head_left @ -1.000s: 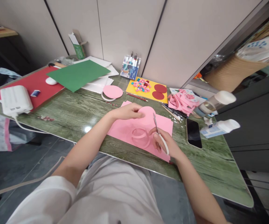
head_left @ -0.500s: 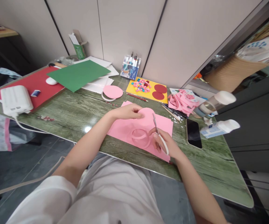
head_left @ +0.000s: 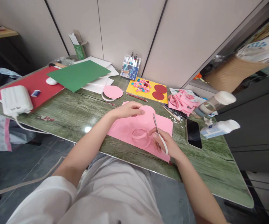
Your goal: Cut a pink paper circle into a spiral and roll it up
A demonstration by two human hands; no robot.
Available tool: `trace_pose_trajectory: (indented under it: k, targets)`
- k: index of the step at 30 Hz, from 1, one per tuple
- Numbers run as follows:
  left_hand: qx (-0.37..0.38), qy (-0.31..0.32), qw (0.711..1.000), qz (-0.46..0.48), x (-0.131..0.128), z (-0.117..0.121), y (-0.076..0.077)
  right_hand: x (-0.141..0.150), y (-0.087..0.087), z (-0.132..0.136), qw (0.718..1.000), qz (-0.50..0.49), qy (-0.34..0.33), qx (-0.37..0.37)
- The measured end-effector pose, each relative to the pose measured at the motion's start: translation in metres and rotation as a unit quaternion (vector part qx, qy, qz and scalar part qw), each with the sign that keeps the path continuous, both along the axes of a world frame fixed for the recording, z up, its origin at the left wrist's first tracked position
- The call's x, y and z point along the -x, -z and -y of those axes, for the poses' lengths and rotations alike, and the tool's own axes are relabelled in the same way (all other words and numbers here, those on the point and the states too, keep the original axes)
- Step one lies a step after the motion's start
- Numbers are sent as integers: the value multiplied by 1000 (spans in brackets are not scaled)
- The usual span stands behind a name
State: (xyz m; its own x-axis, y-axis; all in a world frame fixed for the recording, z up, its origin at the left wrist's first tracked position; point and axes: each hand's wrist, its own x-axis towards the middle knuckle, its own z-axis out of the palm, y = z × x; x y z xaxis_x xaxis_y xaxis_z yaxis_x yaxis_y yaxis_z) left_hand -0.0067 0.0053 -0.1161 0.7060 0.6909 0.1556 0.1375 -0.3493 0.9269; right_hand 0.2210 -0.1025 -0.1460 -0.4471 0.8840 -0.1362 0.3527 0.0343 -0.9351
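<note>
My left hand (head_left: 133, 109) pinches a round pink paper disc (head_left: 147, 112) between thumb and fingers at its left side. In my right hand (head_left: 163, 141) is a pair of scissors (head_left: 162, 144) with white handles, its blades pointing up at the disc's right edge. Under both hands lie pink paper sheets (head_left: 120, 128) near the table's front edge. A clear round roll of tape (head_left: 134, 141), or a similar ring, rests on the pink paper left of my right hand; I cannot tell exactly what it is.
Behind lies a yellow sheet (head_left: 132, 81) with small pompoms and dark red circles. Pink scraps (head_left: 183, 102), a phone (head_left: 193, 133) and two bottles (head_left: 220, 128) (head_left: 215, 104) stand or lie right. Leftward are a pink disc (head_left: 113, 91), green paper (head_left: 78, 74) and a white power bank (head_left: 16, 99).
The disc in my left hand has shifted slightly upward and turned a little. My right hand and the scissors have hardly moved.
</note>
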Motion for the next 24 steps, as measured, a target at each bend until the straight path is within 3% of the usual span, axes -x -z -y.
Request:
trace_pose_trajectory:
  k: [8,13,19,24]
  targets:
    - [18,-18,1000,0,-4,3,-1,0,0,-1,1000,4,8,-8]
    - [-23,-27,998,-44,-6,5,0,0,-2,-1,1000,20,5,-13]
    - [-46,36,996,-62,-3,6,0,0,-3,0,999,33,-10,-16]
    - [-47,42,996,-70,-3,7,-1,2,-3,0,999,30,-13,-13]
